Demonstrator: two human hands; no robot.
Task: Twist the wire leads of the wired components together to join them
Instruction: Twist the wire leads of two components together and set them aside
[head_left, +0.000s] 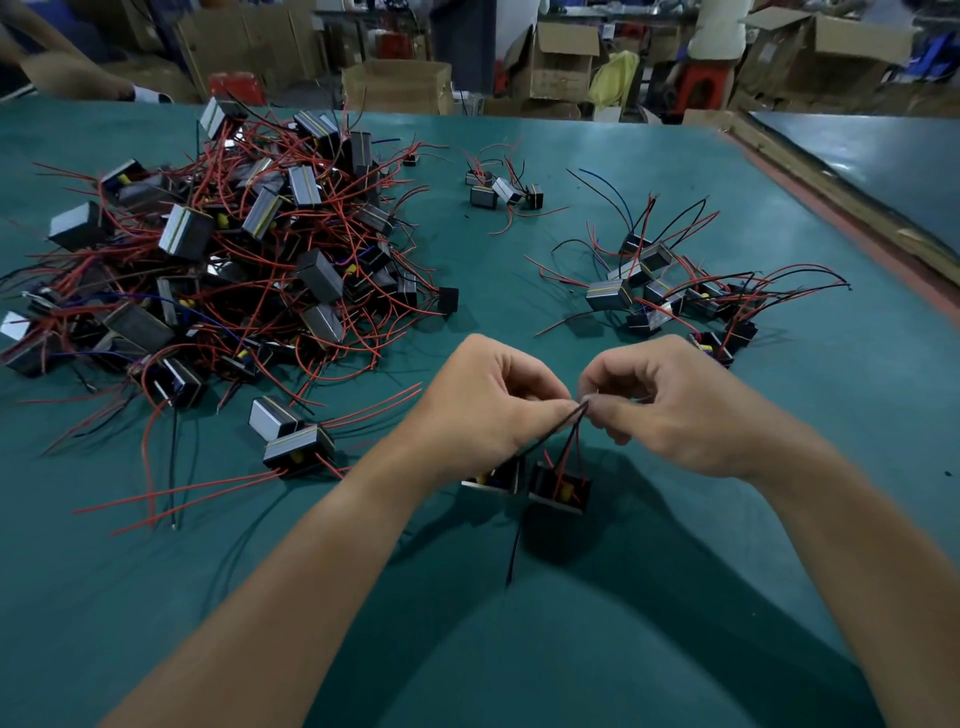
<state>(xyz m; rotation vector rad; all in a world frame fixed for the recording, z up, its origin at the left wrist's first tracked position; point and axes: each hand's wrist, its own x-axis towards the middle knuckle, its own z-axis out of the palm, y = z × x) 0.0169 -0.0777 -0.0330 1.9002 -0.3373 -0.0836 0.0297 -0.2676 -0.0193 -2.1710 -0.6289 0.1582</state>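
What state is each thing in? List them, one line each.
left hand: pinches the wire leads.
right hand: pinches the same lead tips.
wire leads: brought together at the fingertips.
two components: side by side beneath the hands.
large pile: tangled, untouched, on the table's left.
right cluster: lying loose, untouched.

Dim overhead light, soft shadows, warped blurry edges.
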